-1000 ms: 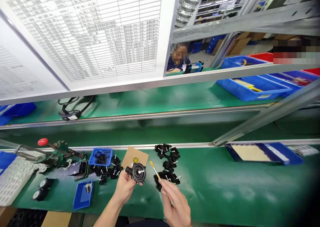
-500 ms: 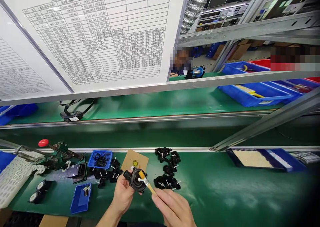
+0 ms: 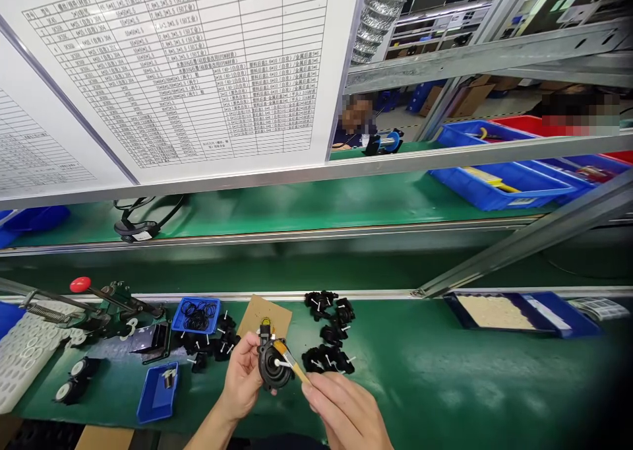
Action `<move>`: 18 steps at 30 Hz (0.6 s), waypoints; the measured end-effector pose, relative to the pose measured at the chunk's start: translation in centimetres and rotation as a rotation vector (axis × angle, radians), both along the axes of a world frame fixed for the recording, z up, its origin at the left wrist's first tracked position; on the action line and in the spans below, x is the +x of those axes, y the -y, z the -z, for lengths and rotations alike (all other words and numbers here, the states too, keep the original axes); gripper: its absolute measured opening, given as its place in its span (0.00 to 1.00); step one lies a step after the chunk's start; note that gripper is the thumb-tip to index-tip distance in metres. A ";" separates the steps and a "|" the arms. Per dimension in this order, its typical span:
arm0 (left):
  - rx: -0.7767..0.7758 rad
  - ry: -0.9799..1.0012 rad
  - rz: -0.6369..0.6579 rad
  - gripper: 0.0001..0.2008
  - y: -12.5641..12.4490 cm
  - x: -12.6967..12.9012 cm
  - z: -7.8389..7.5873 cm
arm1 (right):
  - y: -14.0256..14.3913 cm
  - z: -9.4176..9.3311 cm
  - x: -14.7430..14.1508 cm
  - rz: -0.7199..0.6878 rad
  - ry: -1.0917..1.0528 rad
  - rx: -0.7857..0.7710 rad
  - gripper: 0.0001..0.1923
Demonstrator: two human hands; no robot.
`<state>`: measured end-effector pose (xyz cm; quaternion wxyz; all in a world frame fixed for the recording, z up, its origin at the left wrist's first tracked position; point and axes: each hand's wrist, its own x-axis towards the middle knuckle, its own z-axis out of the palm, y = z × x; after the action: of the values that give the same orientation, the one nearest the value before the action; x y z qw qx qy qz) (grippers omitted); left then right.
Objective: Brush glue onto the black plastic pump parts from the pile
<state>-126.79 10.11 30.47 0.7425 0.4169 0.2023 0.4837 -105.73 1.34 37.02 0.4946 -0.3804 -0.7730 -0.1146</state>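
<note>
Head view: at the far left a red-knobbed lever press [image 3: 99,298], then a small blue tray of black rings [image 3: 198,314]. The left hand [image 3: 242,381] is clamped around a round black part [image 3: 271,367], held above the green bench [image 3: 445,371]. The right hand [image 3: 343,410] pinches a small brush [image 3: 291,365], its tip touching the part's face. A pile of black parts [image 3: 331,334] lies just beyond.

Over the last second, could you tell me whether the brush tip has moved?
Yes. The brush tip swung left, away from the pile of black parts, onto the round black part in the left hand.
</note>
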 end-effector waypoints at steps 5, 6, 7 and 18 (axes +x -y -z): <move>-0.017 -0.004 0.071 0.20 0.0 0.3 -1.2 | -0.1 -1.0 -0.1 -0.015 0.001 0.022 0.14; -0.033 -0.021 0.085 0.21 0.0 0.3 -1.5 | -0.1 -1.2 -0.1 -0.020 0.002 0.022 0.13; -0.049 -0.044 0.101 0.21 0.0 0.3 -1.7 | -0.1 -1.4 -0.2 -0.022 0.002 0.023 0.13; -0.149 -0.224 0.099 0.26 -0.1 -0.6 -1.7 | -0.2 -3.3 -0.2 -0.153 -0.023 -0.116 0.14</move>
<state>-127.42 10.21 32.18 0.7673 0.4214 0.2983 0.3805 -105.89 1.52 40.34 0.4876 -0.3494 -0.7996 -0.0271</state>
